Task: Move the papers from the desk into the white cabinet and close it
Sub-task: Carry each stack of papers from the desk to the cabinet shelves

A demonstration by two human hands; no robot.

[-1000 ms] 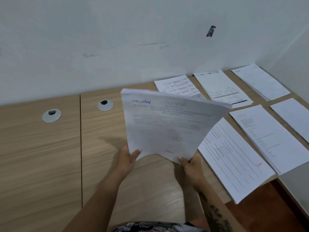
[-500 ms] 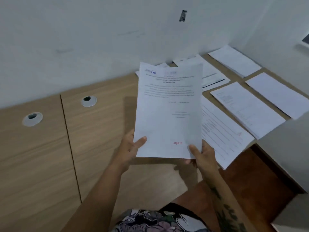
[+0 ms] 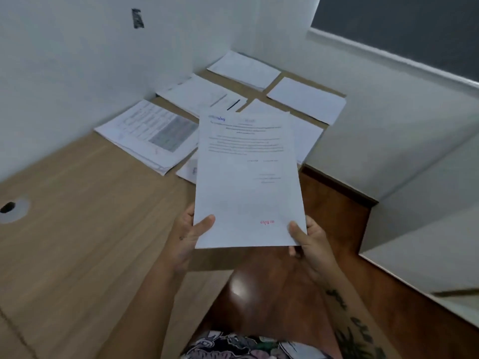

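White wall behind, wood-grain desk runs from the left edge of view into the far corner. Reddish-brown glossy floor shows past the desk's right edge. White unit on the right, stepped flat panels; can't tell if it's the cabinet or whether it's open. Dark panel top right above a white ledge. Task item: held stack of papers, lifted clear of the desk, over its near right edge and partly over the floor, printed face up, text blurred, red stamp near the lower right, blue heading at the top left. Rest of the paper sits flat at the desk's far corner: tabled stack along the back edge, next stack beyond it with a black bar on it, corner stack deepest in the corner, blank stack by the right edge. Two more are mostly hidden behind the held stack. Left hand clamps the held stack's lower left corner, thumb on top, fingers under. Right hand does the same at the lower right corner; tattooed forearm. Grey cable grommet at the desk's left. Dark mark high on the wall. Floral fabric at the bottom edge of view.
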